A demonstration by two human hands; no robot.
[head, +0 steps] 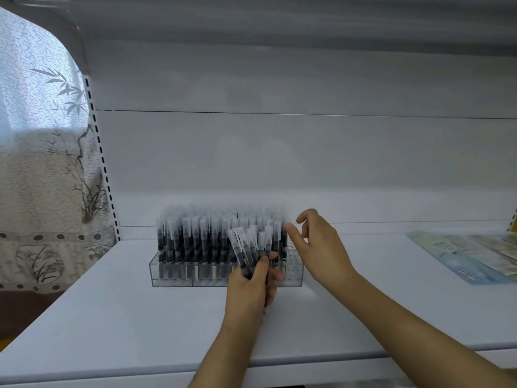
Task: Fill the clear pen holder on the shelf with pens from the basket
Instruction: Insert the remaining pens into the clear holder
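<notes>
Left fingers (253, 271) grip spare pens (251, 247); right fingers (293, 236) hang loose; holder (173, 271) nearly full, gaps at three o'clock.

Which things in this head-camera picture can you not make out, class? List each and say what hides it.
1. The basket: not in the head view at all.
2. Count of the pens in the left hand: they overlap and the fingers cover them.
3. Print on the pens in the clear pen holder: blurred.
4. Free slots at the holder's right end: partly behind the right hand.
5. Flat packets on the shelf: cut by the right edge.
</notes>
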